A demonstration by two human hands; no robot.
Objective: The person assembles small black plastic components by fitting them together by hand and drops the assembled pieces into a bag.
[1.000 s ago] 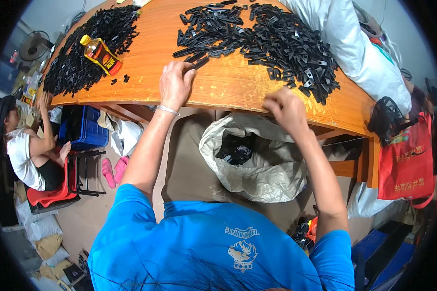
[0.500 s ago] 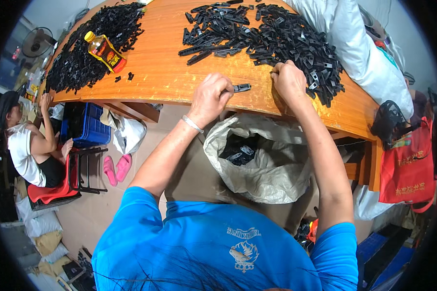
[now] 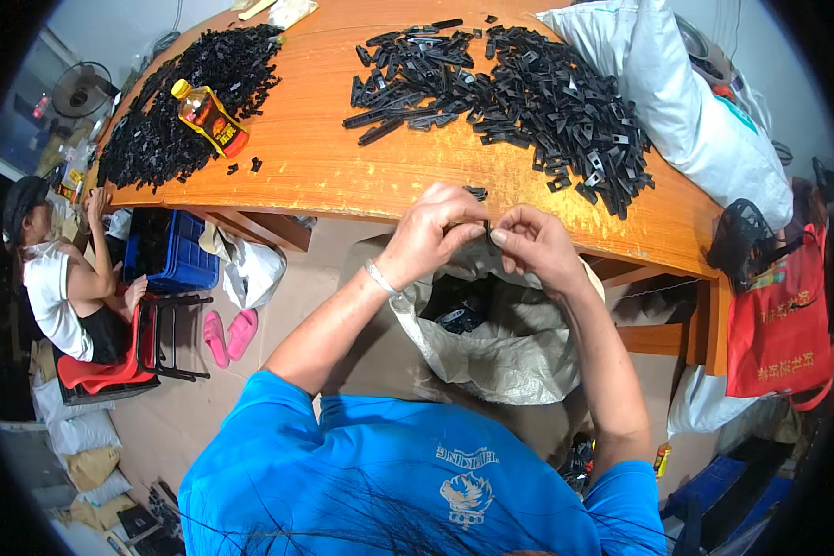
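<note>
My left hand [image 3: 431, 232] and my right hand [image 3: 536, 243] meet just off the table's front edge, above an open woven sack [image 3: 491, 375]. Between their fingertips is a small dark plastic part [image 3: 489, 229], pinched from both sides and largely covered by the fingers. Past my left knuckles, another black plastic part [image 3: 475, 193] lies at the table edge. Inside the sack, dark pieces are partly visible. A pile of black flat plastic parts [image 3: 574, 102] spreads over the table beyond my right hand, with longer black pieces [image 3: 408, 83] to its left.
The wooden table [image 3: 315, 120] also bears a heap of small black pieces [image 3: 167, 130] and a yellow-capped bottle [image 3: 210, 119]. A white sack [image 3: 667, 83] leans at right; a red bag [image 3: 777, 324] hangs below. At far left a person [image 3: 65, 278] sits beside a blue crate [image 3: 176, 250].
My hands have come together and drawn back from the table to above the sack. My right hand has left the edge of the pile and moved to my left fingertips.
</note>
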